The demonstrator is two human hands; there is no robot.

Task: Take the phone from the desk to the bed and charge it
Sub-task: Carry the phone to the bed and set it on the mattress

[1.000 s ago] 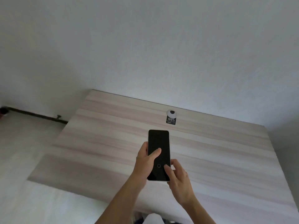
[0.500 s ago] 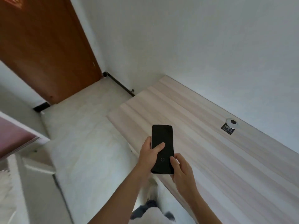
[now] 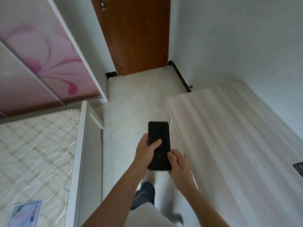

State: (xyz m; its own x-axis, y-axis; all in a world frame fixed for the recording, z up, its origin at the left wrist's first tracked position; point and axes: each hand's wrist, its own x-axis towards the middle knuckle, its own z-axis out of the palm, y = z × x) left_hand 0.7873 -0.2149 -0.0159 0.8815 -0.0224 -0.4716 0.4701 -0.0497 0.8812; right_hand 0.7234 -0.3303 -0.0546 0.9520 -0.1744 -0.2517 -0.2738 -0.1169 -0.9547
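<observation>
Between both hands, the phone (image 3: 159,145) is held screen-up over the floor: left hand (image 3: 145,154) clamped on its left edge, right hand (image 3: 179,164) gripping its lower right corner. Desk (image 3: 229,145) lies right of the right hand, bed (image 3: 37,153) left of the left hand.

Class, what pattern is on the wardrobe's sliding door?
A pink flower on the wardrobe door, head view.
</observation>
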